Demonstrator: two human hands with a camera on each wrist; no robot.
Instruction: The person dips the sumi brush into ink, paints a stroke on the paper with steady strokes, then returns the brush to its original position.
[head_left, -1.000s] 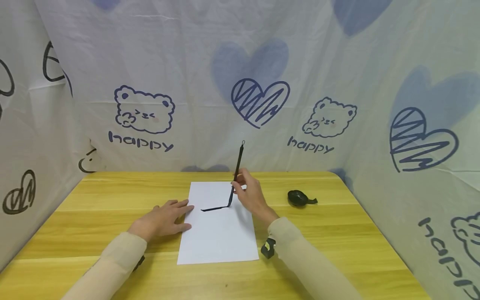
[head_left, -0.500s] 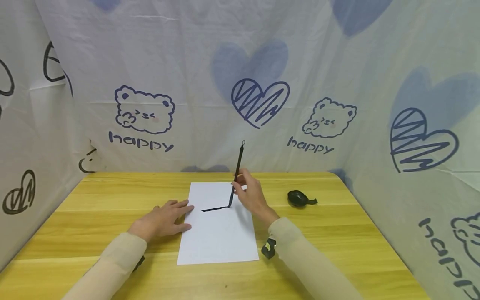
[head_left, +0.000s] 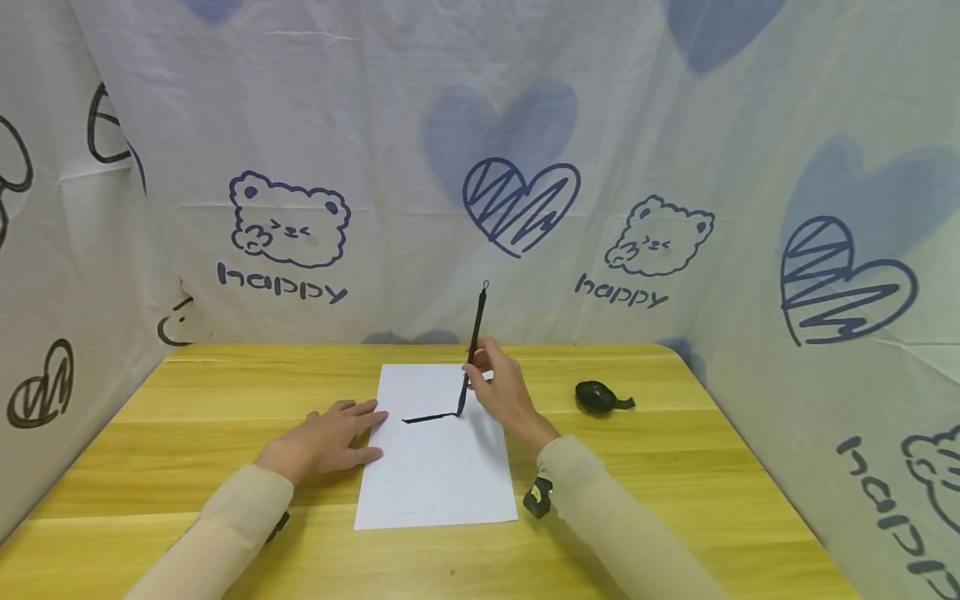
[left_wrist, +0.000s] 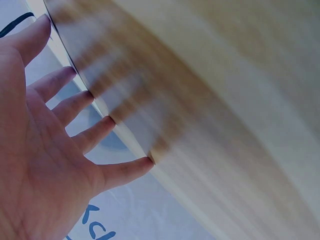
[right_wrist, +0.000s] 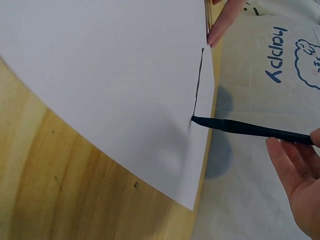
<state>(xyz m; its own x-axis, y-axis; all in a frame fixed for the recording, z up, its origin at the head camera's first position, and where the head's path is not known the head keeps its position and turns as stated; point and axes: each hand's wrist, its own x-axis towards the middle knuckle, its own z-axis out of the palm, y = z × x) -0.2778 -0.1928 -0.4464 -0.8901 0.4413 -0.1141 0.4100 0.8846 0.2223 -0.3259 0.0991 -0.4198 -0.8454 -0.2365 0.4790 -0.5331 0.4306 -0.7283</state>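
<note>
Pinched between thumb and fingers in the right grip [head_left: 501, 392], a black brush [head_left: 478, 321] is held nearly upright just right of centre in the head view, its top leaning slightly to the right. By its dark tip the white paper [head_left: 435, 483] is touched, at the right end of a black stroke [head_left: 429, 418]. The left grip [head_left: 322, 437] is laid spread at the left edge of the sheet, with fingertips and thumb resting on it. At right of centre, well apart from the paper, a small black dish [head_left: 594, 397] with a tail-like end is set on the tabletop [head_left: 645, 492].

In the left wrist view, the left grip is shown palm-on at the left of the frame, the fingers fanned and nothing enclosed. What the dark band at upper left belongs to cannot be told.

In the right wrist view, the brush is stretched from the right edge to the middle of the frame, and its handle is pinched well behind the tip. The brush can be judged light, with a stiff handle and a soft, yielding tip; it is best grasped by the handle, clear of the inked end. The sheet is likely thin, easily creased and apt to slide, so it is best held flat by its margin, away from possibly wet ink.
</note>
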